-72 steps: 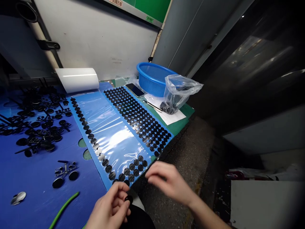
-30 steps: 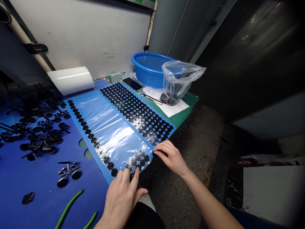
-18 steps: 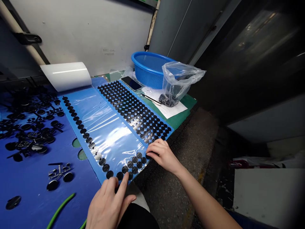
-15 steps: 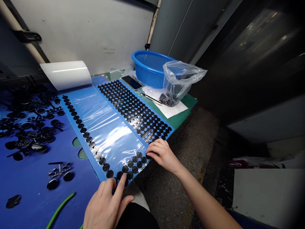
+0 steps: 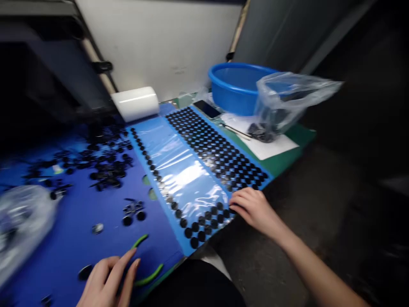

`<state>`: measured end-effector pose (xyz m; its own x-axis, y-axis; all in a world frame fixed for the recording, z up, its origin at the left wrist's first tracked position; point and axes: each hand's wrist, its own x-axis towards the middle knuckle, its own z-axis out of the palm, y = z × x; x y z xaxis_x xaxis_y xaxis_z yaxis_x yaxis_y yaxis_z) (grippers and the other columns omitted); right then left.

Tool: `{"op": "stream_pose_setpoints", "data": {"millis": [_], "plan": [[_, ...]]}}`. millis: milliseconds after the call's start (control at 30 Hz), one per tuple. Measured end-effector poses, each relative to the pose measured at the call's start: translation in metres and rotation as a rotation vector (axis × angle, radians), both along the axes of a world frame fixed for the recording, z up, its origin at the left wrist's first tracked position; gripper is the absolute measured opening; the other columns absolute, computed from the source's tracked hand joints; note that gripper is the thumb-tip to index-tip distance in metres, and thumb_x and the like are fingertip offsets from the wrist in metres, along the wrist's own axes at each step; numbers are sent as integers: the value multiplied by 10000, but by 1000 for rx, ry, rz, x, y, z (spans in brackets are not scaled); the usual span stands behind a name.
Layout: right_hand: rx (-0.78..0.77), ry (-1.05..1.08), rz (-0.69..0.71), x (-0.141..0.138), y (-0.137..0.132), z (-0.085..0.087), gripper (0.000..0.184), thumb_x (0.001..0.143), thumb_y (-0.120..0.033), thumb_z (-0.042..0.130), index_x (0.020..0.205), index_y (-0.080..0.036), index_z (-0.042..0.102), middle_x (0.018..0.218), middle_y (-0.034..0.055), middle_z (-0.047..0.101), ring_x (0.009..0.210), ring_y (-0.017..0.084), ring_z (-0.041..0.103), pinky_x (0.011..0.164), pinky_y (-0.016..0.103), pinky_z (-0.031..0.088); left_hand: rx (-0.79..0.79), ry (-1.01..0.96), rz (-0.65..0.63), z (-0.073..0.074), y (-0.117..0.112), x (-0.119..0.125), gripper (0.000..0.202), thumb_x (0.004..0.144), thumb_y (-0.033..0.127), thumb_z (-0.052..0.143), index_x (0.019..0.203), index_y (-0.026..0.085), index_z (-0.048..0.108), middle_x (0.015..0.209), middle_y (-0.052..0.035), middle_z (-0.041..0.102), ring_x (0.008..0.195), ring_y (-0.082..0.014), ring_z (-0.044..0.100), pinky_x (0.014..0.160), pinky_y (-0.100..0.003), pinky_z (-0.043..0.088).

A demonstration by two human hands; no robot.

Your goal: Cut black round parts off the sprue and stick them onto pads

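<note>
At the edge of the blue sheet [image 5: 183,157], my right hand [image 5: 255,211] curls, its grip unclear, while my left hand [image 5: 108,283] hangs loosely spread, black discs [image 5: 194,243] in rows on the sheet suggesting a laying-out step that next needs another disc, green handles [image 5: 150,279] in the way, loose black parts [image 5: 108,170] beyond.

i've moved my left hand [image 5: 110,281] off the black discs [image 5: 194,242] at the near corner of the blue sheet [image 5: 175,160]; it is now over the bench [image 5: 79,217] by the green handles [image 5: 150,278], index finger and thumb apart. the discs it partly hid show in full. my view has swung left, bringing in a translucent bag [image 5: 27,226].
</note>
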<state>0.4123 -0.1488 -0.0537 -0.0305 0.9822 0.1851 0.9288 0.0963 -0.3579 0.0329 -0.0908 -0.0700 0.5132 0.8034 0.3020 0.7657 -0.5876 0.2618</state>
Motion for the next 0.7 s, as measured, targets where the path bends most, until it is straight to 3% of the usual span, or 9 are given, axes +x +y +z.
{"op": "stream_pose_setpoints", "data": {"millis": [133,233,300,400,533,600,700], "plan": [[140,73,61,19,1,-8,226,813,-405,487,946,-243,571,894,95,600,850,267,517,743,456,356,2,-81,323,20,-7,-32,166,803,268,471,935,194,540,809,-35,520,768,-168,518,733,-291,392],[299,108,-18,16,8,-14,185,792,-404,503,920,-296,580,861,93,597,822,246,540,770,431,359,-58,-8,581,23,-4,-50,267,776,357,496,959,165,529,844,-55,513,788,-192,515,693,-307,412],[279,175,27,-4,12,-8,165,791,-381,510,927,-314,575,867,91,593,834,247,540,766,418,374,-122,44,631,21,-1,-57,371,750,430,501,1013,169,518,858,-57,507,799,-208,515,662,-317,425],[163,240,176,-51,17,9,163,796,-332,529,951,-298,567,884,70,594,872,258,529,767,412,395,-163,40,571,15,2,-57,332,757,437,482,979,200,546,842,-47,516,803,-215,512,664,-335,433],[26,448,243,-113,23,27,119,829,-226,498,923,-272,557,826,32,597,815,228,537,717,354,424,-174,-117,404,18,0,-40,130,798,293,476,852,192,537,820,-42,535,795,-181,519,719,-313,428],[-84,624,240,-137,24,32,111,850,-224,477,901,-264,567,820,19,602,785,202,547,705,308,438,-181,-239,253,23,-2,-23,69,802,204,481,858,188,518,831,-46,541,779,-158,526,706,-278,431],[-292,853,148,-161,25,34,107,845,-259,506,912,-255,589,830,-6,623,731,164,569,663,244,457,-146,-372,-68,31,-4,7,136,779,93,500,887,170,529,789,-50,563,719,-140,530,640,-248,443]]}}
